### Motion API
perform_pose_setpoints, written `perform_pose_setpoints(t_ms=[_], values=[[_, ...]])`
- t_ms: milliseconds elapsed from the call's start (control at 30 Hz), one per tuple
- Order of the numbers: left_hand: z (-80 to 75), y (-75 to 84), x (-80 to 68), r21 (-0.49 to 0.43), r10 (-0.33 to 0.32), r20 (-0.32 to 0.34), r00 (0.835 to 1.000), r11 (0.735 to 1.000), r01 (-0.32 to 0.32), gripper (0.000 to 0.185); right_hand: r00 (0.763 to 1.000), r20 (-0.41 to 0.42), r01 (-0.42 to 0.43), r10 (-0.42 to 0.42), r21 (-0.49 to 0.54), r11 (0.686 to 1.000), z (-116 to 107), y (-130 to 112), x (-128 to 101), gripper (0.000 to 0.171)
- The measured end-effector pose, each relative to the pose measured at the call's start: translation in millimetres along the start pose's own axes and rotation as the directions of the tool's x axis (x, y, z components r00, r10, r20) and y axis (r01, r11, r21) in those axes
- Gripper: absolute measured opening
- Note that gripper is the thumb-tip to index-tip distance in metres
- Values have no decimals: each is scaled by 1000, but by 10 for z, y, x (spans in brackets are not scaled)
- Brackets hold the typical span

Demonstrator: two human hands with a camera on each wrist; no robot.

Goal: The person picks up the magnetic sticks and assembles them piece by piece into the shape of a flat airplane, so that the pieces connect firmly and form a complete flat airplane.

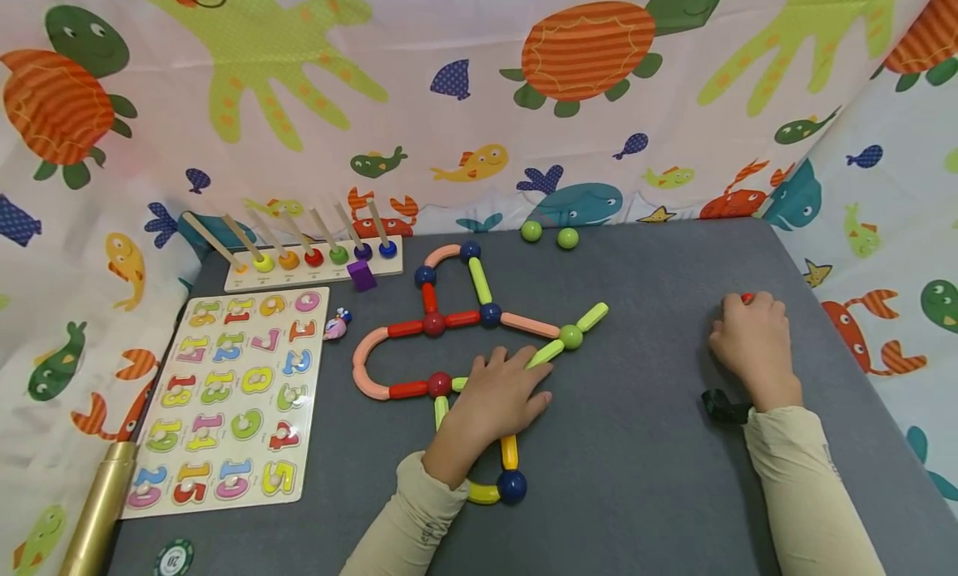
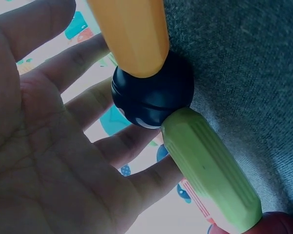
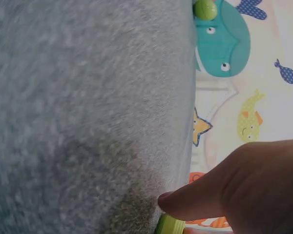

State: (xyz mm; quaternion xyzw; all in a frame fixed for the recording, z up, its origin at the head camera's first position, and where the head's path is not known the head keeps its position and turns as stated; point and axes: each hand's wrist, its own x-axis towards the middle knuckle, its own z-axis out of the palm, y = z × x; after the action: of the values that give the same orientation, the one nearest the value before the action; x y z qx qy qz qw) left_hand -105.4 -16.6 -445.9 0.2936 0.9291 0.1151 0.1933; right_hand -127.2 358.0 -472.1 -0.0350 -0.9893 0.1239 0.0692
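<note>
**Left hand flat on rod-and-ball figure; right hand closed on small pieces at far right**

The rod-and-ball figure (image 1: pixel 464 335) lies on the grey surface (image 1: pixel 644 476), left of centre. The left hand (image 1: pixel 494 401) rests on its lower middle with fingers straight and spread, grip released, palm over the junction. In the left wrist view a dark blue ball (image 2: pixel 151 95) joins an orange rod (image 2: pixel 132 34) to a light green rod (image 2: pixel 210 168) just in front of the open palm.

The right hand (image 1: pixel 752 343) sits well apart, near the right edge of the surface, fingers curled over a small piece whose red tip (image 1: pixel 746 297) shows above the knuckles. The right wrist view shows a fingertip (image 3: pixel 185 202) pressing on a light green piece (image 3: pixel 168 226); the grip is clenched on it.

Two loose green balls (image 1: pixel 550 234) lie at the far edge. A number puzzle board (image 1: pixel 232 393) and a ring-stacking rack (image 1: pixel 314 260) stand to the left.
</note>
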Motion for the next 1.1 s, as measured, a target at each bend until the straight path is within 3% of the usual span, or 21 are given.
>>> perform_pose_setpoints(t_ms=[167,267,367,467,567,667,733,800,867,1000,1100], values=[[-3,-1,0,9,2,-2,1000,1000,-2,52,987,146,-74,64,69,995,-101,4,20,32],[4,1,5,10,3,-4,1000,1000,-3,52,975,211,-84,68,66,994,-154,32,5,22],[8,4,3,12,4,-8,1000,1000,-4,52,972,233,-33,11,89,995,-167,21,-17,11],[6,5,-2,17,3,-11,1000,1000,-2,52,971,226,34,-82,210,977,-158,-95,-51,16],[0,3,-7,15,1,-14,1000,1000,-1,52,958,234,52,-164,421,905,-142,-283,-102,25],[-1,1,-12,11,2,-20,1000,1000,-2,52,935,293,-33,-198,631,775,-114,-500,-148,26],[2,1,-15,7,3,-23,1000,1000,-3,52,922,317,-75,-223,710,700,-79,-637,-165,25],[7,2,-17,8,5,-27,1000,1000,-5,52,916,326,-91,-234,737,669,-35,-764,-177,24],[13,5,-18,9,6,-31,1000,1000,-6,52,919,316,-79,-236,735,674,8,-867,-187,23],[20,15,-16,12,5,-36,999,1000,-5,51,928,295,-41,-228,690,723,72,-1008,-197,21],[22,24,-18,17,1,-38,999,1000,-1,51,929,297,-38,-221,671,741,88,-1045,-198,18]])
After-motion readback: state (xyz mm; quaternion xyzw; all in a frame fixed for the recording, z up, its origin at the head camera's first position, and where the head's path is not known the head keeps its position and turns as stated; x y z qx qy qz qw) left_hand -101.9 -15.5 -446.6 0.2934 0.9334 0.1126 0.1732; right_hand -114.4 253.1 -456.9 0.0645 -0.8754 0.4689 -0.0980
